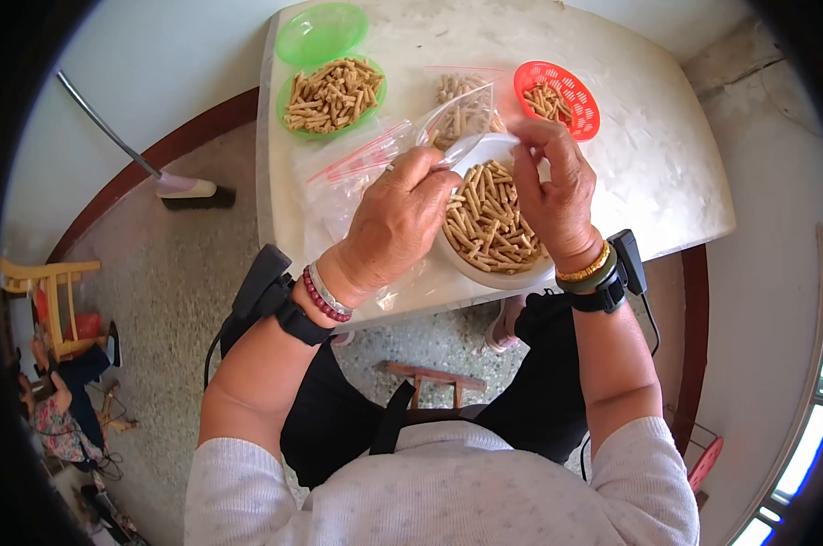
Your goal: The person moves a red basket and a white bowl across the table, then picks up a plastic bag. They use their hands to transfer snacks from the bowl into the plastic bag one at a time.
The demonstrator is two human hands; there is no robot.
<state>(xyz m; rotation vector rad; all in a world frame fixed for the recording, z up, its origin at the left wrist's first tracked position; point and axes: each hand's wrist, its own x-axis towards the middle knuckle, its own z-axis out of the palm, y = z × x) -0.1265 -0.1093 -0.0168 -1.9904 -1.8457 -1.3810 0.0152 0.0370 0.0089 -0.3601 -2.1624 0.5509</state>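
My left hand pinches one side of a clear plastic bag at its opening, above the left rim of a white bowl. At the bag's other side is my right hand, its thumb and fingers pressed together on the edge. The white bowl holds many short tan sticks and stands near the table's front edge, below both hands. Behind the hands lies another clear bag with similar sticks in it. Flat zip bags with red strips rest left of the bowl.
A green bowl of sticks and a green lid are at the table's back left. A red basket with some sticks is at the right. A broom stands left of the table; a person is at far left.
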